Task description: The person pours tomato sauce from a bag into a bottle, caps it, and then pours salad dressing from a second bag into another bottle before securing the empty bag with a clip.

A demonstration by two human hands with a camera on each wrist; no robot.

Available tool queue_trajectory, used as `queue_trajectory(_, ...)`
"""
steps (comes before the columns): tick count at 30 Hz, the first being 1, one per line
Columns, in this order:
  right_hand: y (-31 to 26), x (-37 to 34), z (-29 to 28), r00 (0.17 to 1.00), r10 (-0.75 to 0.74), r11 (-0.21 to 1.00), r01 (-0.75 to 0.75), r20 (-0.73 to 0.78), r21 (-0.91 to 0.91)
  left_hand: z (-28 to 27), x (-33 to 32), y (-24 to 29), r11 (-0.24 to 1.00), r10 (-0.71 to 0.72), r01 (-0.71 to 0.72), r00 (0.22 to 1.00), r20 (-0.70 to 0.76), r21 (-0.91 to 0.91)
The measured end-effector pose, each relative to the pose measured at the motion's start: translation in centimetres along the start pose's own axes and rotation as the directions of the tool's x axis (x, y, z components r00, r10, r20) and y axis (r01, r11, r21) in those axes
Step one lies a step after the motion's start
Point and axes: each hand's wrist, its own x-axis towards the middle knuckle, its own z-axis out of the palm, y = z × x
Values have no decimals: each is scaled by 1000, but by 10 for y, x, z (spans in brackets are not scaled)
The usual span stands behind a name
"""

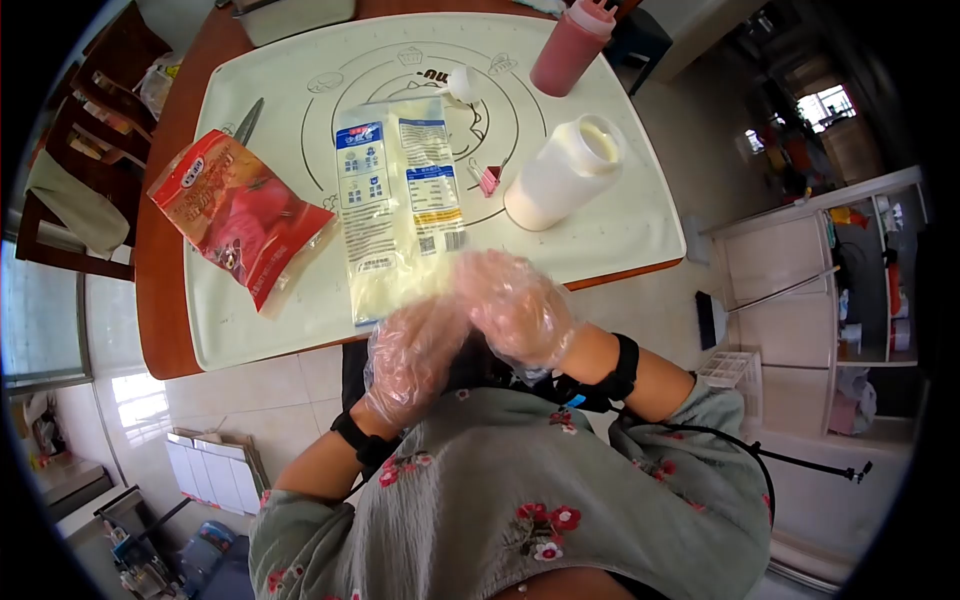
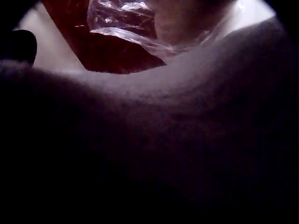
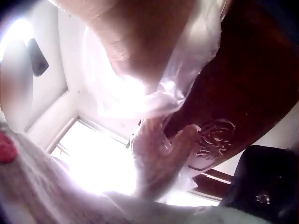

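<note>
Both hands wear clear plastic gloves and meet at the table's front edge in the head view. My left hand (image 1: 410, 350) reaches toward the right one, and in the right wrist view its thumb stands apart from its fingers. The right hand (image 1: 515, 305) overlaps its fingertips. I cannot tell whether anything is pinched between them. Just beyond lies a flattened clear packet (image 1: 400, 200) with blue print and pale yellow smears, its lower end close to the fingers. To the right stands an uncapped squeeze bottle (image 1: 565, 175) with pale cream inside.
A red snack-like bag (image 1: 240, 215) lies left on the pale printed mat (image 1: 290, 95), with a dark pointed blade (image 1: 249, 122) behind it. A white nozzle cap (image 1: 463, 85), a small pink clip (image 1: 488, 180) and a red sauce bottle (image 1: 572, 50) are also on the mat. A metal tray (image 1: 295, 20) stands behind.
</note>
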Motion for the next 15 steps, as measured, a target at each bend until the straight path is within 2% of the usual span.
queue_trajectory(7,24,41,20,1000,-3,992,1,-18,-126,0,-3,3,1000,-18,17,1000,25,9)
queue_trajectory(10,23,54,25,983,182,974,-176,29,-144,-1,-3,4,999,-20,19,999,30,40)
queue_trajectory(12,23,45,24,980,198,979,-197,2,-46,-2,-5,6,998,-5,4,1000,17,56)
queue_trajectory(13,26,43,21,980,198,980,-198,-13,0,-1,-5,4,998,10,-9,1000,-6,58)
queue_trajectory(15,20,19,12,998,66,996,-65,22,-65,-3,-4,4,997,-1,5,999,-53,72)
